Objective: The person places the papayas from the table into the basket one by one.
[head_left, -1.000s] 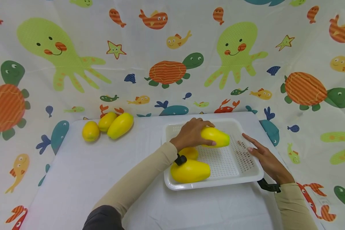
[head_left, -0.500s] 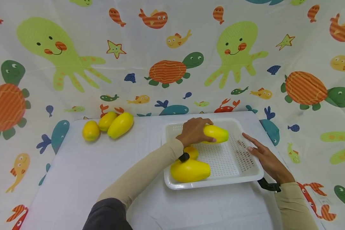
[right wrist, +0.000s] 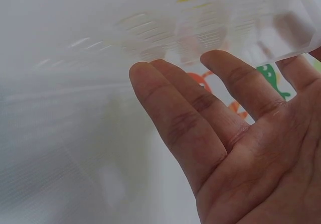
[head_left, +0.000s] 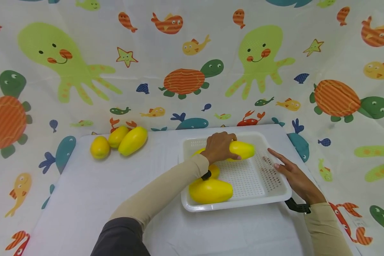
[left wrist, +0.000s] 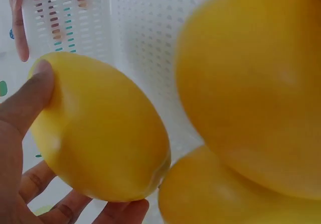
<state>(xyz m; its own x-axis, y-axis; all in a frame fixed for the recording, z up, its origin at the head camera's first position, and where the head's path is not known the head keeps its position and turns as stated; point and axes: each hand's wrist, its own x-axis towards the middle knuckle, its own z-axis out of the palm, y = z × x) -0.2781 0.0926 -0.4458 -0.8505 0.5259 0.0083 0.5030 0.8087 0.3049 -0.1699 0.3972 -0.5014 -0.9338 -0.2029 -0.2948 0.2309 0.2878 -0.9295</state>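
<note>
My left hand (head_left: 219, 147) reaches into the white perforated plastic basket (head_left: 241, 205) and grips a yellow papaya (head_left: 245, 150) with a greenish tip. In the left wrist view, the thumb lies on one side of this papaya (left wrist: 103, 128) and the fingers curl under the other. A larger papaya (head_left: 211, 191) lies along the basket's near side, and a rounder yellow fruit (head_left: 215, 172) is partly hidden by my wrist. More yellow (head_left: 199, 151) shows behind my left hand. At the basket's right side, my right hand (head_left: 296, 177) touches the rim, its fingers (right wrist: 173, 113) fairly straight beside the outer wall.
Three yellow fruits stand together at the table's back left: a round one (head_left: 100, 147), an oval one (head_left: 117, 137) and a long papaya (head_left: 133, 141). White cloth (head_left: 140, 185) covers the table. A sea-animal print curtain (head_left: 185, 42) hangs behind.
My left hand has shifted slightly right and the papaya in it sits a little higher in view. Yellow now shows behind that wrist. The right hand stays at the basket.
</note>
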